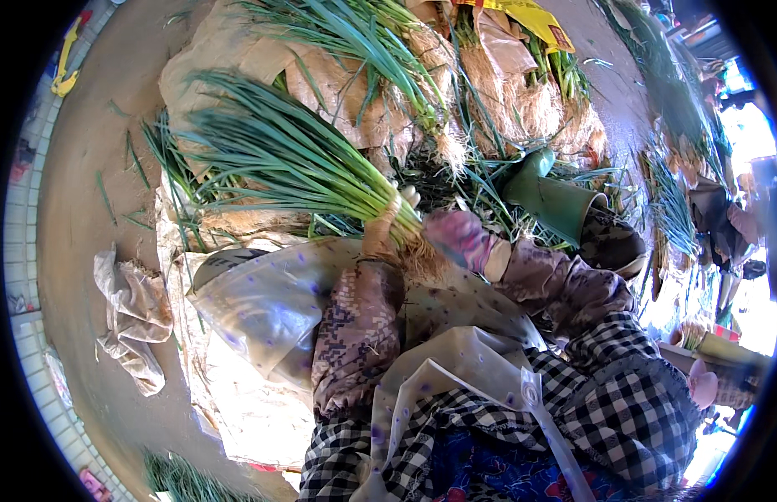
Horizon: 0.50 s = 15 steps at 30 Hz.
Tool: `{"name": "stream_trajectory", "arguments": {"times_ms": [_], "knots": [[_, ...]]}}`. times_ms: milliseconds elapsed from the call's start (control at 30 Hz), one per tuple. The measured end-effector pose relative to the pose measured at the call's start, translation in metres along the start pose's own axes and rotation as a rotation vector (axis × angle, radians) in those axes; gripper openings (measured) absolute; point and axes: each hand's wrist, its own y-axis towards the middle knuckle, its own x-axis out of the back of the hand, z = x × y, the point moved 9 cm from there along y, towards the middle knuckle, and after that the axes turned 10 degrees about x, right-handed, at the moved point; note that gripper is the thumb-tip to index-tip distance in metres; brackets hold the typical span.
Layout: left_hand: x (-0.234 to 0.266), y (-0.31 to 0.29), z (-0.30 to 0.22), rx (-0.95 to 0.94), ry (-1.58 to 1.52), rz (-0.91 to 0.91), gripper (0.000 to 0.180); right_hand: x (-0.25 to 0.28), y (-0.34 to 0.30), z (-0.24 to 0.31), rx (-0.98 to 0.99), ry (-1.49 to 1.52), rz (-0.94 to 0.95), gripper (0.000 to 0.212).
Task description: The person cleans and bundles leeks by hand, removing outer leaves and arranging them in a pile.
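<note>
A thick bunch of green onions (321, 163) lies across in front of me. Its long leaves fan out to the upper left, and its pale stems end in stringy roots (422, 258). My left hand (383, 224), in a tan glove, is closed around the stems just above those roots. Close beside the root end is my right hand (460, 238), in a pink and purple patterned glove. Motion smears it, and its fingers cannot be made out. Beneath the bunch, a clear spotted plastic apron (275, 293) covers my lap.
More green onions (346, 38) with hairy roots are heaped on tan sacking (212, 63) ahead. A green rubber boot (549, 201) rests among loose leaves on the right. A crumpled pale cloth (133, 314) lies on the brown floor (87, 192) at left. Yellow packaging (530, 18) tops the far pile.
</note>
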Motion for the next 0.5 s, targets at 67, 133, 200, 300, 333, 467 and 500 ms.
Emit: {"name": "stream_trajectory", "arguments": {"times_ms": [67, 133, 200, 300, 333, 467, 500], "knots": [[0.028, -0.009, 0.002, 0.005, 0.025, -0.206, 0.040, -0.026, 0.009, 0.016, 0.057, -0.505, 0.246, 0.013], [0.034, -0.017, -0.004, 0.033, 0.103, -0.209, 0.035, -0.049, 0.024, 0.055, 0.102, -0.870, 0.398, 0.014], [-0.017, -0.033, -0.031, -0.137, 0.257, -0.258, 0.014, -0.024, 0.044, 0.098, 0.133, -0.810, 0.134, 0.022], [-0.025, -0.032, -0.034, -0.263, 0.398, -0.311, 0.028, -0.048, 0.052, 0.143, 0.569, -0.918, 0.135, 0.046], [-0.016, -0.028, -0.029, -0.327, 0.480, -0.321, 0.026, -0.062, 0.055, 0.137, 0.565, -0.615, 0.206, 0.052], [-0.030, -0.019, 0.011, -0.271, 0.935, -0.179, 0.036, -0.080, 0.078, 0.078, 0.168, -0.468, 0.064, 0.063], [-0.048, -0.033, 0.015, -0.147, 1.189, -0.220, 0.041, -0.069, 0.079, 0.054, 0.023, -0.416, -0.050, 0.063]]}}
